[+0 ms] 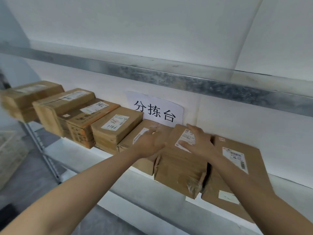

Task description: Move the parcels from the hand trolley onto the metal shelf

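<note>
Several brown cardboard parcels stand in a row on the metal shelf point(128, 189). My right hand point(198, 141) lies flat, fingers spread, on top of a taped parcel point(181, 168) with a white label. My left hand point(149, 143) presses its palm against that parcel's left side, over a lower parcel point(135, 138) beside it. A wide flat parcel point(237, 175) lies to the right, touching the taped one. Further left stand a parcel marked 7786 point(116, 129) and other boxes point(67, 109). The hand trolley is out of view.
A paper sign with printed characters point(155, 109) hangs on the white wall behind the parcels. An upper shelf's metal rail point(169, 77) runs overhead. A shelf upright point(42, 145) drops at the left, with grey floor beyond it.
</note>
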### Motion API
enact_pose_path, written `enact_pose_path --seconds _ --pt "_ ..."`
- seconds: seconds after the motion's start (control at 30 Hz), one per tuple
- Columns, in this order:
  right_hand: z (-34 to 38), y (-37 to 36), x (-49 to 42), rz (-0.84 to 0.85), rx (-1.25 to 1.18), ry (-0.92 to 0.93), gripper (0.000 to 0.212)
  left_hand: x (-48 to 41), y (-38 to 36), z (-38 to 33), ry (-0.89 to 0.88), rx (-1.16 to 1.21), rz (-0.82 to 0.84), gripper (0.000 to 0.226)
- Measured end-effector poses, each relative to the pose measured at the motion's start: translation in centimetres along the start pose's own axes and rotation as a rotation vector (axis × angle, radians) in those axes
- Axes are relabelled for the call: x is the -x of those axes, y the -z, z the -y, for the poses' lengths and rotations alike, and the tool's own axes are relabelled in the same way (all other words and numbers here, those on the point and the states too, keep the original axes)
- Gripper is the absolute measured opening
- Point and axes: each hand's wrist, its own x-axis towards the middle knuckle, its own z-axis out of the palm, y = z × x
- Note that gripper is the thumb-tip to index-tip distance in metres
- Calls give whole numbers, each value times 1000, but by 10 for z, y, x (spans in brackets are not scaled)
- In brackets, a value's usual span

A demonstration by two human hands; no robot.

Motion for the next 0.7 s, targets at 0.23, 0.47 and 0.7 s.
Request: enact_pose_path --seconds 0.23,0.47,0.7 --pt "117 -82 -45 113 52 210 86 58 77 105 155 -120 -123 62" --pt "254 -182 -66 233 -31 381 91 146 152 226 333 -136 -236 65" --pt "382 -297 -65 400 -92 538 92 253 213 333 570 -157 -295 71"
